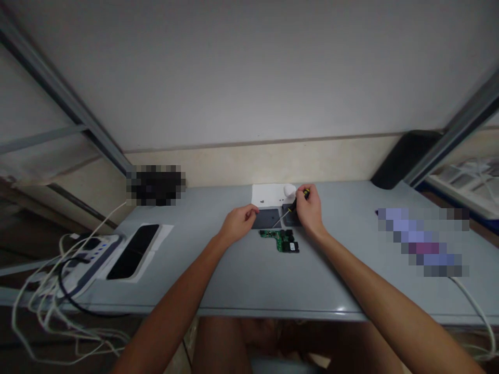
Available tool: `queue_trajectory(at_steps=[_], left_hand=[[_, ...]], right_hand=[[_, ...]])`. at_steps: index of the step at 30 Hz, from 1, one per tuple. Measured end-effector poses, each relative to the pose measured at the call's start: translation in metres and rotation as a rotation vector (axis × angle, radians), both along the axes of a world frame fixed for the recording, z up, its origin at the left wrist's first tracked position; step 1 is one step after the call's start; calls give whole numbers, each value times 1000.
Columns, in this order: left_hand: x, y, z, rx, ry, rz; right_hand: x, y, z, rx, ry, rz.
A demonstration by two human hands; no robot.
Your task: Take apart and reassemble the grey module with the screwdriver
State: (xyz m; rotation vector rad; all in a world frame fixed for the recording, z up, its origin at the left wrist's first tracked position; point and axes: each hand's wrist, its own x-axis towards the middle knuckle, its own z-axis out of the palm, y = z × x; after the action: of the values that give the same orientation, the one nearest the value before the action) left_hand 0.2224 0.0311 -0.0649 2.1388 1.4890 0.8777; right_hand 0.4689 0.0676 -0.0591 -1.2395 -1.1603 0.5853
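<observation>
My right hand is closed round the black and yellow handle of a screwdriver, whose thin shaft slants down to the left, its tip close to the upper edge of a green circuit board. My left hand has its fingers pinched at the left edge of a flat dark panel; whether they grip it is too small to tell. A second dark piece lies right of the panel, partly behind my right hand. Behind them is a white sheet with small dark bits and a round white item.
A phone lies on papers at the left, beside a white power strip with tangled cables. A black cylinder stands back right. Blurred-out items sit back left and at the right. The grey table's front edge runs below my forearms.
</observation>
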Motion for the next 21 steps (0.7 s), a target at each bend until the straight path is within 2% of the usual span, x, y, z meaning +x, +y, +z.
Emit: queue_trajectory(at_steps=[21], left_hand=[[2,-1,2,1,16,1]], right_hand=[[1,-2,1,-1,-13,22]])
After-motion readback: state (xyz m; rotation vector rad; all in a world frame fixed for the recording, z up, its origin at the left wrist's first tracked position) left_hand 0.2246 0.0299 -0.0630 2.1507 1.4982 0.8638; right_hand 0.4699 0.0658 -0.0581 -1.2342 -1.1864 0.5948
